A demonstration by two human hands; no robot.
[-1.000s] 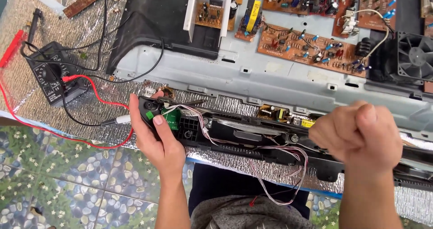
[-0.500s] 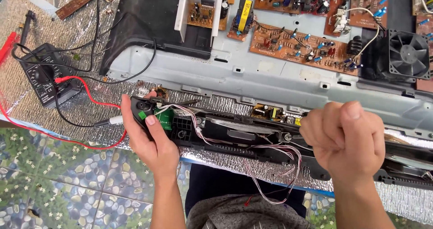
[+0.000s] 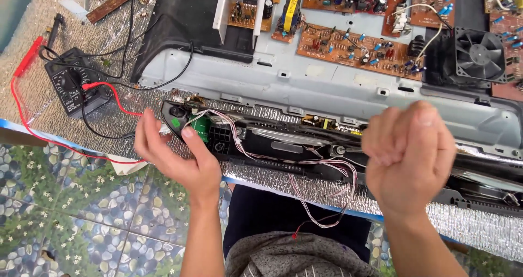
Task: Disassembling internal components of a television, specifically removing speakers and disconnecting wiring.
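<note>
The table (image 3: 65, 31) is being covered by a crinkled silver foil sheet, and beyond its near edge a floor of pebble-patterned tiles (image 3: 71, 211) is being seen. A long black front panel (image 3: 305, 146) with thin wire bundles is lying along the near edge, against a pale grey metal chassis (image 3: 327, 86). Its left end is being gripped by the left hand (image 3: 177, 154), the thumb being pressed on a small green board (image 3: 201, 127) and the fingers spread beneath. The right hand (image 3: 411, 154) is being held curled into a loose fist over the panel's right half; whether anything is being pinched inside cannot be told. A black multimeter (image 3: 73, 89) with red and black leads is lying at the left. Brown circuit boards (image 3: 357, 48) and a black fan (image 3: 479, 53) are being crowded along the far side.
</note>
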